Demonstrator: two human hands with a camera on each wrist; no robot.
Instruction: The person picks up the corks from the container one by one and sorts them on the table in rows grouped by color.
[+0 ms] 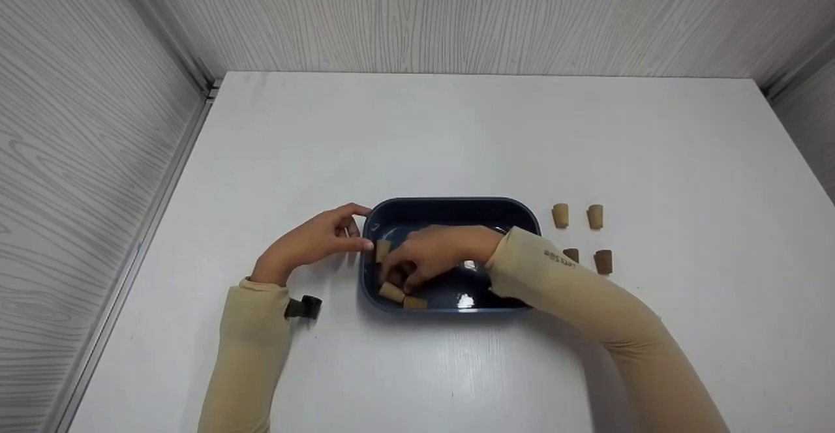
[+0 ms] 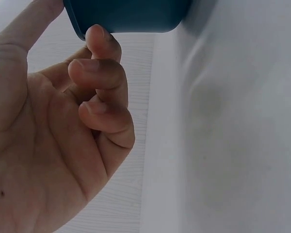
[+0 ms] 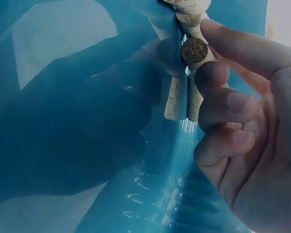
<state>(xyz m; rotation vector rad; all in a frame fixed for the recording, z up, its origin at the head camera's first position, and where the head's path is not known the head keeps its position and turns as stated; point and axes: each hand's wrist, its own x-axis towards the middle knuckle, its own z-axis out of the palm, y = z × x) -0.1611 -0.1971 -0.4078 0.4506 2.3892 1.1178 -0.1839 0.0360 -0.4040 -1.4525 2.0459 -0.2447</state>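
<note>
A dark blue rectangular bin [image 1: 456, 311] has several cork stoppers inside, along its left end, among them one [image 1: 383, 250] at the left wall and another [image 1: 415, 302] by the near wall. My right hand [image 1: 434, 253] reaches into the bin. Its thumb and fingers are curled at a tan cork stopper [image 1: 391, 291], seemingly pinching it; the fingers [image 3: 240, 103] hide part of the grip. At the bin's left rim my left hand [image 1: 316, 237] touches with index finger and thumb. The left hand's other fingers [image 2: 104, 80] curve loosely beside the outer wall.
Right of the bin, two lighter cork stoppers [image 1: 595, 216] lie in a row behind two darker ones [image 1: 604, 261], one partly covered by the right sleeve [image 1: 548, 270]. A black wrist device [image 1: 305, 307] sticks out from the left sleeve [image 1: 251, 342]. Panelled walls [image 1: 417, 15] border the white table [image 1: 417, 133].
</note>
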